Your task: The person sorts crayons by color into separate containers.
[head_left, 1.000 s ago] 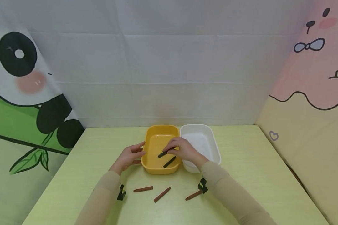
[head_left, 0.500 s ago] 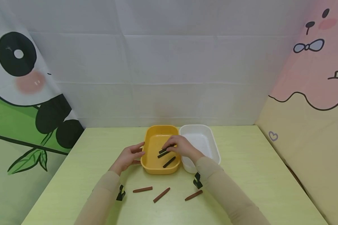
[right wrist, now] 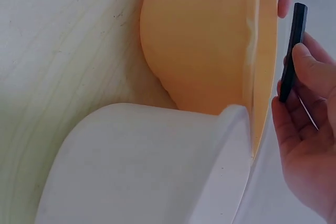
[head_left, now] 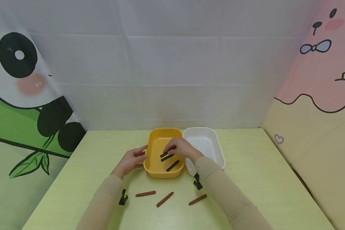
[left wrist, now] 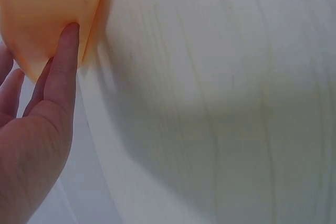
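Over the yellow tray (head_left: 161, 174), my right hand (head_left: 184, 150) pinches a black crayon (right wrist: 294, 51) between thumb and fingers. In the head view only the near end of that crayon shows past the fingertips. Two more black crayons lie on the tray floor: one (head_left: 167, 157) close beside the held one, the other (head_left: 172, 165) nearer the front. At the tray's left side, my left hand (head_left: 129, 162) rests its extended fingers against the wall and rim. The left wrist view shows a straight finger (left wrist: 64, 66) touching the tray's outer wall.
A white tray (head_left: 218, 150) stands against the yellow tray's right side. Three brown crayons lie apart on the table in front: one at left (head_left: 145, 194), one in the middle (head_left: 165, 199), one at right (head_left: 197, 199) near my right sleeve. A pale wall cloth hangs behind.
My right hand and forearm have shifted left over the yellow tray. The right-hand brown crayon, partly covered before, shows whole. My left hand stays against the tray.
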### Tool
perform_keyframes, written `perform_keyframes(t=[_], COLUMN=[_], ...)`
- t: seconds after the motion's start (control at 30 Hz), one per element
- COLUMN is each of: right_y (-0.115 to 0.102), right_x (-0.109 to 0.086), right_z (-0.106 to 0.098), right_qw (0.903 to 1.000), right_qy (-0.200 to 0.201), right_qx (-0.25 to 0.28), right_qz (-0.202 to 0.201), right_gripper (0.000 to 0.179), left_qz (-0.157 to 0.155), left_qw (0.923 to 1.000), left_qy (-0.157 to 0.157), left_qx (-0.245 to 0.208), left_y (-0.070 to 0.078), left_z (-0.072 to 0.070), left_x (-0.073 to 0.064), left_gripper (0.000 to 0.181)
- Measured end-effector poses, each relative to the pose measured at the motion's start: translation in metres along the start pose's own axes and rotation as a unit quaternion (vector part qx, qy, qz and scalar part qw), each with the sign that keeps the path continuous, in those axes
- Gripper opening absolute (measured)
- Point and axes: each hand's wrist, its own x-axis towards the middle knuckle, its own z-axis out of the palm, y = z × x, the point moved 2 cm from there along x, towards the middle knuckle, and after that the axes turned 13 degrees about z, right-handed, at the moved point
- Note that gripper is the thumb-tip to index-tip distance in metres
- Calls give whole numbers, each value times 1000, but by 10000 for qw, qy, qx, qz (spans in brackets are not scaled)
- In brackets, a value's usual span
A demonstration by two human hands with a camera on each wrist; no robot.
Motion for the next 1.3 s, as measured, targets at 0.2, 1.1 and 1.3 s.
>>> perform_keyframes(t=[0.2, 1.1, 1.3], right_y=[2, 3, 16], right_x=[-2, -70, -90], right_z=[0, -48, -54], right_qw=[9999, 9985, 9984], right_qy=[58, -228, -107], right_qx=[-60, 155, 85], right_qz=[80, -476, -543], right_gripper=[20, 38, 42], left_qz=[34, 91, 71], left_qw=[10000, 9999, 9999], left_qy=[-12, -23, -33], left_qx=[48, 99, 104], left_y=[1, 8, 8], left_z=[0, 6, 6], left_x=[0, -5, -4], left_gripper=[59, 59, 58])
